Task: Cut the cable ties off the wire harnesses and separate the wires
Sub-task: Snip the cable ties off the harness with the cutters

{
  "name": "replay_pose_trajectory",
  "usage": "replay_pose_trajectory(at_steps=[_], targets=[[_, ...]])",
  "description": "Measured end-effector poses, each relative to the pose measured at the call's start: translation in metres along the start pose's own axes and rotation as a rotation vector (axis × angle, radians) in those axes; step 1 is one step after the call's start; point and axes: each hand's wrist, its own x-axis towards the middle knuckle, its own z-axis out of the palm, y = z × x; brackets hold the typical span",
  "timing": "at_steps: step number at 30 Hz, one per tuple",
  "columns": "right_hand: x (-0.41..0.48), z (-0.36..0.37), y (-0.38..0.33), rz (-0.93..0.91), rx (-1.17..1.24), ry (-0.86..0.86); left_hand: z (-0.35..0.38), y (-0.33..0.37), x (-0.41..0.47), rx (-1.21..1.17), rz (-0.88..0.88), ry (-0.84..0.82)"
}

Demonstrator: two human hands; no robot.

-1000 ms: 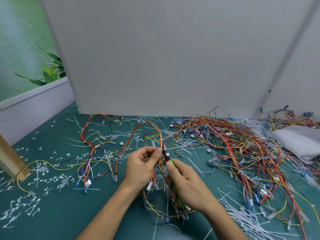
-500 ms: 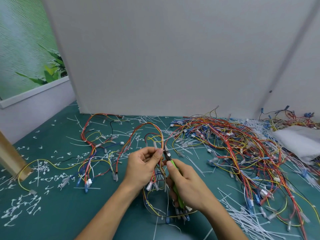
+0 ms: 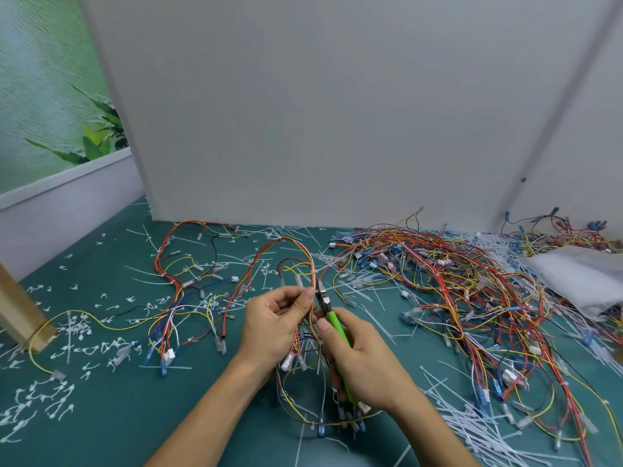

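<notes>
A loose harness [image 3: 175, 288] lies left on the green mat [image 3: 135, 416]; centre, the left hand [image 3: 274, 326] pinches the wire harness [image 3: 284, 238]; the right hand [image 3: 365, 364] grips green-handled cutters [image 3: 335, 326], tips at those wires; a tangled pile [image 3: 472, 298] lies right.

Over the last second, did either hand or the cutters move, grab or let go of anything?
Nothing visibly changed. The left hand keeps pinching the wire harness. The right hand keeps gripping the green-handled cutters, nose at the wires beside the left thumb. The wire pile on the green mat lies as before.
</notes>
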Motion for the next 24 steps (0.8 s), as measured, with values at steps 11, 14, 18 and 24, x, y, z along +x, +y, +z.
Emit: replay_pose_trajectory(at_steps=[11,14,18,24], targets=[[0.002,0.002,0.006,0.011,-0.029,-0.016,0.002,0.004,-0.004,0.028,0.006,0.011],[0.002,0.003,0.006,0.003,-0.052,-0.011,0.0,0.004,-0.004,0.035,0.007,0.016],[0.002,0.011,0.007,0.012,-0.068,-0.026,0.0,0.003,-0.004,0.073,-0.01,0.031],[0.005,0.008,0.009,-0.031,-0.079,0.009,0.0,0.005,-0.003,0.076,0.001,0.044]])
